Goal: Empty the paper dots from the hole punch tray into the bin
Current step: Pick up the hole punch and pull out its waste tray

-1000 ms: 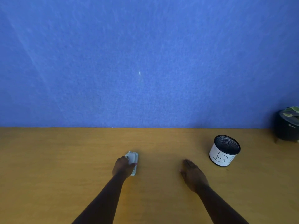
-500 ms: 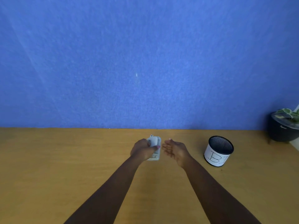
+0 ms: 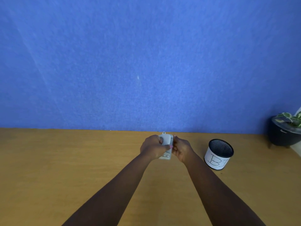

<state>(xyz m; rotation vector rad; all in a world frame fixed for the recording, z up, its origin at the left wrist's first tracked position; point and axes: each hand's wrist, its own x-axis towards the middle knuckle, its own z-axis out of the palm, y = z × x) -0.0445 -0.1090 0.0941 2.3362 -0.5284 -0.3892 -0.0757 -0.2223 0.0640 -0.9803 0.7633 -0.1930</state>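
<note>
Hands meet in the middle, above our wooden worktop (image 3: pixel 65 168): our left hand (image 3: pixel 152 148) is wrapped around the small light grey plastic hole punch (image 3: pixel 166 145), and our right hand (image 3: pixel 182 149) grips its other side with curled fingers. We hold the punch up off the worktop, in front of the blue wall (image 3: pixel 146 62). The round black mesh bin with a white paper label (image 3: pixel 218 154) stands near, on our right, and a dark pot with a leafy plant (image 3: pixel 284 132) sits in the far corner.

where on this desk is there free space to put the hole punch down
The left half of the desk is bare, as is the strip between both forearms. Crowded: the right side, with the bin and the potted plant.
</note>
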